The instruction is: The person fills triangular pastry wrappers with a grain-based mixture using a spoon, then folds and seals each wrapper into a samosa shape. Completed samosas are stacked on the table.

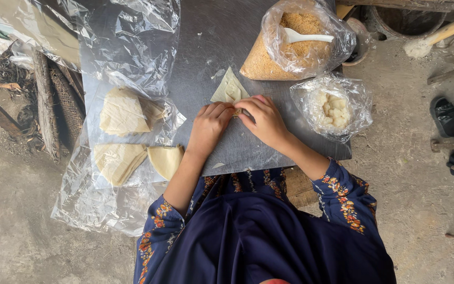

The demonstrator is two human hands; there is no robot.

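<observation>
Left hand (209, 123), right hand (265, 120) pinch dough triangle (229, 88) near edge.

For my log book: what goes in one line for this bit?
left hand and right hand: pinching dough triangle | surface: metal sheet | nearby: crumb bag

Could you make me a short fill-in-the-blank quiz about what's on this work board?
Both hands, left hand and right hand, press on a thin dough sheet shaped like a ____.
The white spoon sits in a bag of ____ crumbs.
The stacked wrappers lie on clear ____.

Missing words: triangle; brown; plastic
</observation>
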